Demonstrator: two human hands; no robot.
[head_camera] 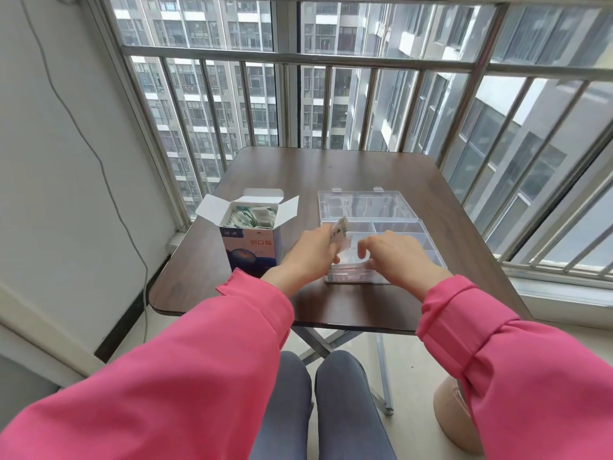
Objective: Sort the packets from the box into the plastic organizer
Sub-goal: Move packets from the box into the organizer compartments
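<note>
Balcony setup with barred windows and tower blocks outside, and a small dark wood surface point(331, 174) carrying everything. Over by the left edge sits the box point(253, 239), flaps open and crammed with packets point(249, 216). Just right of it, toward the middle, is the clear plastic organizer point(406, 227) with its lid flipped back toward the far edge.

Left hand point(310, 252) has its fingers pinched on a small bunch of packets point(341, 234), held upright, long axis roughly vertical, right at the organizer's left rim. Right hand point(396, 257) hovers over the near compartments with fingers curled and apart, not gripping anything as far as I can tell, though they hide what's under them.

So the key bit: the empty compartments lie just right of and below the held bunch, and the left hand is the nearer one. Probably the right hand either takes one packet off the bunch or steadies the tray while they drop in.
</note>
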